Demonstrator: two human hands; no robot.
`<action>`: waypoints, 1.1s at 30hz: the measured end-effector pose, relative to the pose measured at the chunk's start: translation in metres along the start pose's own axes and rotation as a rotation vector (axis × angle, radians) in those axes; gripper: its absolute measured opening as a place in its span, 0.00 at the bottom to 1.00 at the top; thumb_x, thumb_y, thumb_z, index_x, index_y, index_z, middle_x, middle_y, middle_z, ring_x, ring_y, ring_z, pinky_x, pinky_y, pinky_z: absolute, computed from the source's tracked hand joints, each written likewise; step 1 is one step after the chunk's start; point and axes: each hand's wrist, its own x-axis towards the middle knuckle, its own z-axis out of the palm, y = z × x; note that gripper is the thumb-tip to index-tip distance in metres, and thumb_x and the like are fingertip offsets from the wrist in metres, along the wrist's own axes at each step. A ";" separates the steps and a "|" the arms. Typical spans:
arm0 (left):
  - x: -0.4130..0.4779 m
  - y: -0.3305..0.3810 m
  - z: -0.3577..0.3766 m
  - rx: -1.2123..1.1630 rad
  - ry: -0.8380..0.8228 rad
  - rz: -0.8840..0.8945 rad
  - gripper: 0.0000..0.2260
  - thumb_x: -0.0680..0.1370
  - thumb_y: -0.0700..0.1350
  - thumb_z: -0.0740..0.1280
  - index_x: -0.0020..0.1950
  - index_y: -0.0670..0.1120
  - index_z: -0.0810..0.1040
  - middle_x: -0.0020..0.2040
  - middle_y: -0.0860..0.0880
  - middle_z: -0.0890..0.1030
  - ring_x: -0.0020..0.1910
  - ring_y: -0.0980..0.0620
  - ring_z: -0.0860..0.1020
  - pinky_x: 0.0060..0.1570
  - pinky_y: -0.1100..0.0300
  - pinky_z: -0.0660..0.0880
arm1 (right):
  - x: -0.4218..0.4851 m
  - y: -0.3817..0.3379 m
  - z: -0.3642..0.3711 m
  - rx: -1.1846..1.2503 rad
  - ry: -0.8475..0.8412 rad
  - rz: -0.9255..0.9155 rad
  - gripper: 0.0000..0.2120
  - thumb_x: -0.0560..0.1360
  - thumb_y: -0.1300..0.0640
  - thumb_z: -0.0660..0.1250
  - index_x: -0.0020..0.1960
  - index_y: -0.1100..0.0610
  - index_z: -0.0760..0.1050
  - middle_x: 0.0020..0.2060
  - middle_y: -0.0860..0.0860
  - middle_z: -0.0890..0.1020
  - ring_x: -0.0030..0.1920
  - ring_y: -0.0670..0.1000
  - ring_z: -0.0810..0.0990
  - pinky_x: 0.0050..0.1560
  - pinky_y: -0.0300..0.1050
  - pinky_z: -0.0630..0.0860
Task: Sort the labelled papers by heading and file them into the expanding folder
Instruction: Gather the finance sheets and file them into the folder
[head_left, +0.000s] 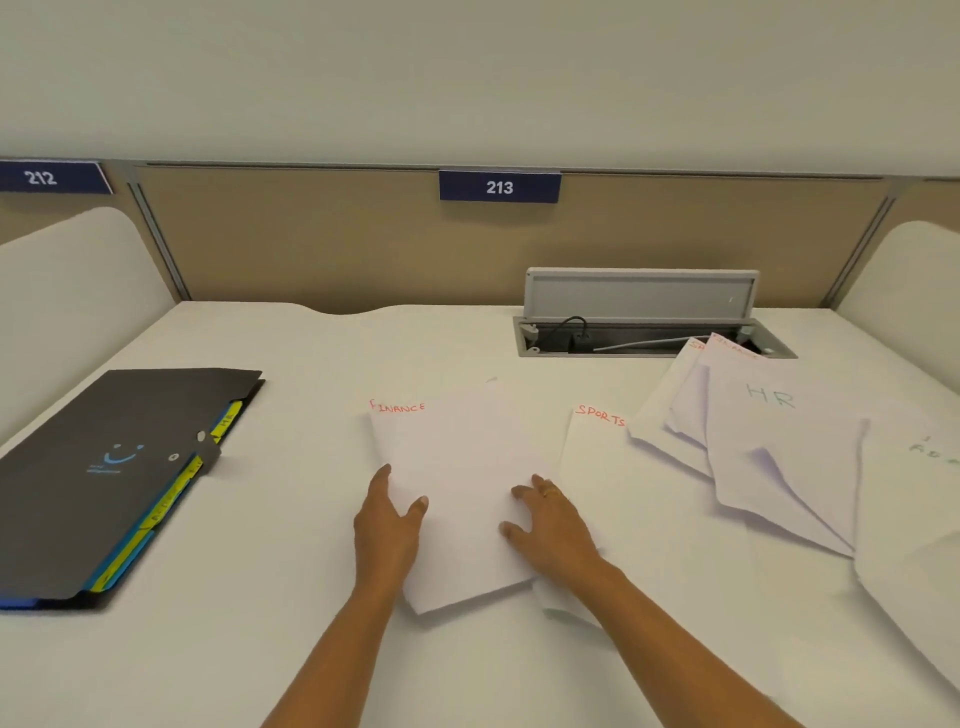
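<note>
Head view: left hand (388, 519) and right hand (550, 525) are laid flat, fingers spread, on the FINANCE sheet (457, 467); nothing is pinched. SPORTS sheet (613, 478) is seen at 3 o'clock of it, touching. HR pile (779, 441) is heaped loosely at 2 o'clock, partly over the open cable hatch (644, 322). Expanding folder (119, 467) is lain shut at 9 o'clock, well apart. Sorting is judged under way; filing not yet begun. Next, the flap must be opened and a tab matched. White desk (311, 649), beige partition (337, 249), sign 213 (500, 187).
</note>
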 end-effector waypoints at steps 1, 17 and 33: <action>-0.002 0.002 0.001 -0.017 0.014 0.016 0.27 0.76 0.39 0.66 0.74 0.45 0.61 0.71 0.44 0.68 0.69 0.44 0.68 0.67 0.53 0.65 | -0.003 0.001 0.000 0.018 -0.027 -0.019 0.25 0.79 0.49 0.59 0.74 0.52 0.58 0.77 0.51 0.52 0.76 0.49 0.50 0.74 0.43 0.49; -0.007 0.021 -0.011 -0.206 0.286 -0.049 0.15 0.75 0.34 0.66 0.61 0.38 0.77 0.58 0.39 0.80 0.56 0.39 0.77 0.59 0.50 0.73 | -0.029 0.094 -0.036 0.020 0.233 0.134 0.25 0.80 0.48 0.57 0.74 0.55 0.58 0.76 0.52 0.53 0.76 0.49 0.49 0.75 0.45 0.47; -0.009 0.037 0.002 -0.463 0.096 -0.133 0.19 0.73 0.31 0.68 0.64 0.37 0.74 0.59 0.40 0.78 0.51 0.46 0.76 0.60 0.49 0.72 | -0.009 0.104 -0.053 0.172 0.356 -0.038 0.16 0.80 0.61 0.56 0.66 0.58 0.70 0.65 0.53 0.74 0.66 0.51 0.69 0.63 0.35 0.60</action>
